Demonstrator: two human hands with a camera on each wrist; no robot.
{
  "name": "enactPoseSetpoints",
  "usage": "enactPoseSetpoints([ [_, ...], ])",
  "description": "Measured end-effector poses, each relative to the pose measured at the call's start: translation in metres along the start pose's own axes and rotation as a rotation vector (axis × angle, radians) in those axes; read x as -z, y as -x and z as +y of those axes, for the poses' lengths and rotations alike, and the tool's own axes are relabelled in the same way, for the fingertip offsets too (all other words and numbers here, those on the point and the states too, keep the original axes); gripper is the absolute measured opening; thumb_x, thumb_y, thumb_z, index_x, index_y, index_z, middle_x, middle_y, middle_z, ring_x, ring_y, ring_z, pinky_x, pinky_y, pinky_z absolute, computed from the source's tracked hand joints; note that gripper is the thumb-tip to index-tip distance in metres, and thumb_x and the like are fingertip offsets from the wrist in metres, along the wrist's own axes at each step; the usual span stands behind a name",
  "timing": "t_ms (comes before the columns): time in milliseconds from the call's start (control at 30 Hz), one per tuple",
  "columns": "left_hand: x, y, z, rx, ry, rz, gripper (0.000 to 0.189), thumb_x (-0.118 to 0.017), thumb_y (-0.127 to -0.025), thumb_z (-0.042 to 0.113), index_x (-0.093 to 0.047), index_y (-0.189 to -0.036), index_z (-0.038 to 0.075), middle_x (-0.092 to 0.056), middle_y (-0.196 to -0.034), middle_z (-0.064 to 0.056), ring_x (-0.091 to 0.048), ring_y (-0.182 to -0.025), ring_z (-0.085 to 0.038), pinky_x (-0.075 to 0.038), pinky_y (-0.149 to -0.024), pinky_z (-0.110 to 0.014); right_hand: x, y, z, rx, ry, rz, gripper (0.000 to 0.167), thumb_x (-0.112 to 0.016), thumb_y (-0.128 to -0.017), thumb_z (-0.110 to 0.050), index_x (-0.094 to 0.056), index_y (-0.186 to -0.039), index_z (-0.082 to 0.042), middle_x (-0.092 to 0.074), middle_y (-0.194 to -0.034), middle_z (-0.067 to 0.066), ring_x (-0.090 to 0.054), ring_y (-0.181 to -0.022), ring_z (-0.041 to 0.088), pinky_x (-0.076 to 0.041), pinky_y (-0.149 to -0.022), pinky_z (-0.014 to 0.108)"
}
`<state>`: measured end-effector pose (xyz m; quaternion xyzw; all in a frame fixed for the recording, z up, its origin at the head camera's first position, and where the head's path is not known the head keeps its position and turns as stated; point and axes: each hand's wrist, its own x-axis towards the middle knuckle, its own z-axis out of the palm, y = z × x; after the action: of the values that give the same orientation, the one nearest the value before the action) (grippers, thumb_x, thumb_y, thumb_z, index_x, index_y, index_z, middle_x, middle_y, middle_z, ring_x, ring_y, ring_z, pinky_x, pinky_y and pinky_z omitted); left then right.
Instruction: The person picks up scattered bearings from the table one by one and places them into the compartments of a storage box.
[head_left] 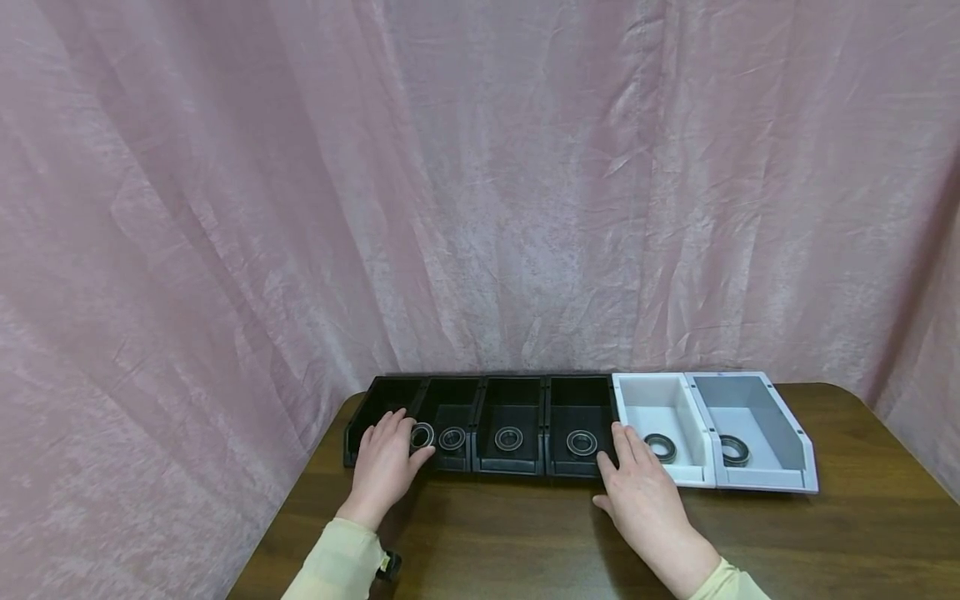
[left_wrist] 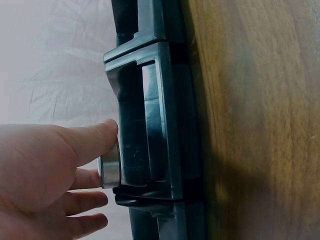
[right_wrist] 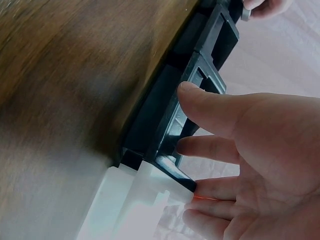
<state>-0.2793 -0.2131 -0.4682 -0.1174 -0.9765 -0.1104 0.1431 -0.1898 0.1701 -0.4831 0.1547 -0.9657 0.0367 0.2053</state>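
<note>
Between the thumb and a finger of my left hand (head_left: 384, 471) is a metal ball bearing (head_left: 422, 435), pinched above the left black bins; its shiny outer edge shows in the left wrist view. One bearing (head_left: 452, 438) lies in the second black bin (head_left: 452, 392), right beside that hand. My right hand (head_left: 643, 492), empty with fingers spread, is over the front where the last black bin meets the white bin (head_left: 693, 477). Another bearing (head_left: 581, 442) is in that last black bin, left of its fingertips. A darker bearing (head_left: 661, 448) sits in the white bin.
Black bins, a white bin and a grey-white bin (head_left: 768, 478) stand in a row along the back of the wooden table (head_left: 517, 533). Further bearings lie in the third black bin (head_left: 510, 400) and the grey-white bin. A pink curtain (head_left: 510, 183) hangs behind.
</note>
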Motion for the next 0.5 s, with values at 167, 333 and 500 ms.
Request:
enactPoseSetpoints([
  [167,0.005,-0.002,-0.003,0.003,0.008,0.027,0.061,-0.086,-0.099,0.036,-0.067,-0.139,-0.006,-0.057,-0.157,-0.028,-0.046,-0.152,-0.049,-0.033,-0.124,-0.072,-0.001,0.000,0.000,0.003,0.004,0.012,0.060,-0.101,-0.078,-0.032,-0.078,-0.121,0.004,-0.054,-0.151,0.041,-0.056,-0.140,0.054,-0.049,-0.117,0.059],
  [333,0.010,-0.003,-0.009,0.016,-0.006,0.062,0.058,-0.086,-0.098,0.032,-0.068,-0.138,-0.007,-0.057,-0.156,-0.030,-0.048,-0.150,-0.050,-0.034,-0.123,-0.073,-0.002,0.000,0.001,0.003,0.007,0.013,0.060,-0.101,-0.079,-0.032,-0.078,-0.121,0.003,-0.054,-0.151,0.041,-0.056,-0.140,0.054,-0.049,-0.117,0.060],
  [500,0.011,-0.004,-0.019,0.036,-0.033,0.094,0.057,-0.087,-0.098,0.030,-0.068,-0.136,-0.008,-0.058,-0.153,-0.033,-0.050,-0.147,-0.052,-0.034,-0.121,-0.075,-0.002,0.000,0.000,0.008,0.006,0.005,0.059,-0.100,-0.079,-0.032,-0.078,-0.121,0.004,-0.054,-0.151,0.041,-0.055,-0.140,0.054,-0.049,-0.117,0.060],
])
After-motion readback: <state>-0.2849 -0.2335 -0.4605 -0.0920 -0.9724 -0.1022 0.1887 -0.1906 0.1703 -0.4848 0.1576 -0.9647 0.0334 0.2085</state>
